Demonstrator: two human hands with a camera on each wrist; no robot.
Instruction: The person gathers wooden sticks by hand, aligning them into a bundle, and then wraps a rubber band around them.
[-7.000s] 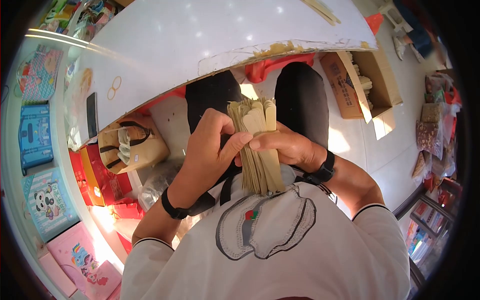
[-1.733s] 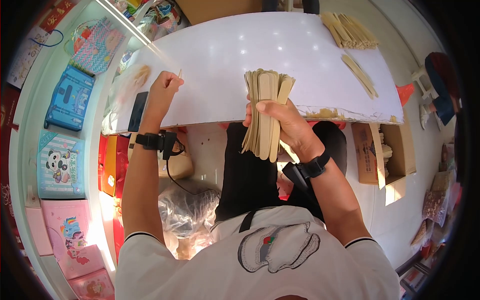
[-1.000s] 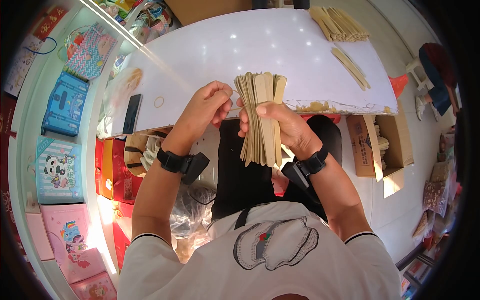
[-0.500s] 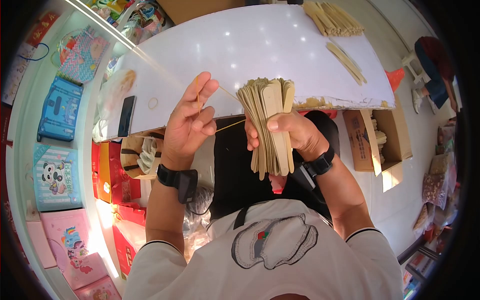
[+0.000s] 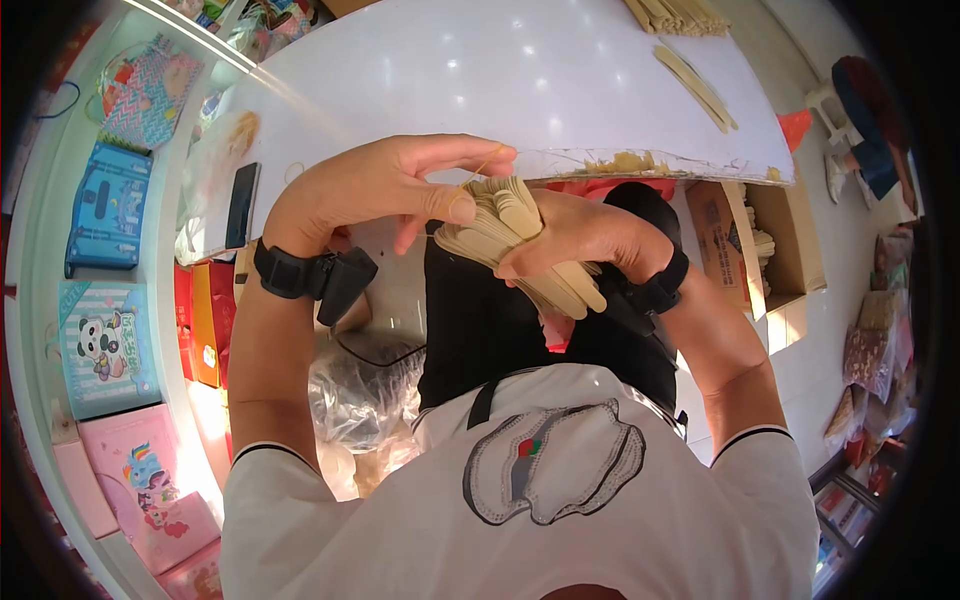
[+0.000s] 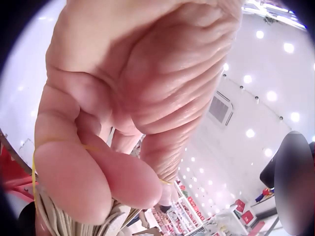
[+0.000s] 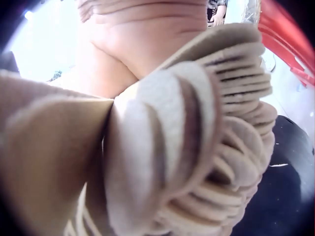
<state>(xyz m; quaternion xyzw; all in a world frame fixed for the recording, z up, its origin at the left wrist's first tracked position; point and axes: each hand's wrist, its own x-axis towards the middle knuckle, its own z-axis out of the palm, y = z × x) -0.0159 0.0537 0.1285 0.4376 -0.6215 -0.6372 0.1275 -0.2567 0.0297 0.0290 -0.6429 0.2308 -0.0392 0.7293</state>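
Note:
A thick bundle of flat wooden craft sticks (image 5: 508, 222) is held over the lap, tilted with its upper ends toward the left hand. My right hand (image 5: 595, 238) grips it around the middle, thumb across the near side. In the right wrist view the rounded stick ends (image 7: 197, 152) fan out close to the camera. Over the upper end arches my left hand (image 5: 385, 185), with a yellow rubber band (image 6: 33, 169) hooked around its fingers and thumb. The left fingertips (image 6: 74, 182) lie right at the stick ends, and the band stretches down beside the bundle.
A white table (image 5: 420, 90) with a chipped front edge stands ahead. On it lie a phone (image 5: 241, 205), a few loose sticks (image 5: 695, 88) and a larger stick pile (image 5: 680, 15). An open cardboard box (image 5: 795, 250) with sticks is at right; shelves of boxed goods (image 5: 110, 345) line the left.
My left hand fetched a rubber band from the table, spread it around the bundle, and now arches over its top. The bundle, earlier gathered by both hands, has tilted leftward in my right hand.

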